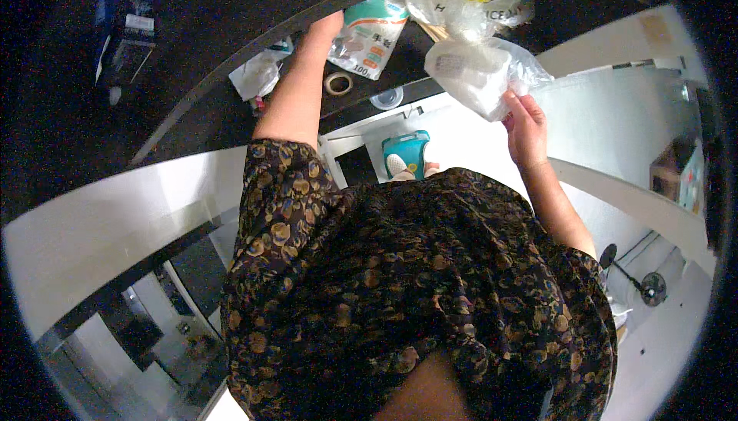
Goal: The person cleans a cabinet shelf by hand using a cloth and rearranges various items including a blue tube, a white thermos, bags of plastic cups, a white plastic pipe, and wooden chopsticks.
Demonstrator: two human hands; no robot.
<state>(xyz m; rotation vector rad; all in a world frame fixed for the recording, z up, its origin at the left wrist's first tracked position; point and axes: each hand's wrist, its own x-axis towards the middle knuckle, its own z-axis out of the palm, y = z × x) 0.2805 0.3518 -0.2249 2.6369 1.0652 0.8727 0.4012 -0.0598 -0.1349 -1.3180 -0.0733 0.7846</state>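
Observation:
My right hand [527,127] pinches the lower edge of a clear plastic bag [481,75] between thumb and fingers. Something pale with a printed patch shows through the film. My left hand [328,26] reaches over the dark counter [403,55]; a dark edge hides its fingers, so their grip is unclear. Close beside that hand lies a white, teal and orange printed plastic pouch [375,35] bearing writing. A roll of tape [338,83] sits below the pouch, near my left forearm. At the counter's near edge is a round clear plastic lid or tub [387,98].
A translucent carrier bag [461,3] with a yellow print stands behind, wooden sticks [433,32] beside it. Crumpled white packaging [256,78] lies left of my forearm. A dark shelf-like edge [230,64] crosses above. A teal plastic item [406,147] is down by my feet.

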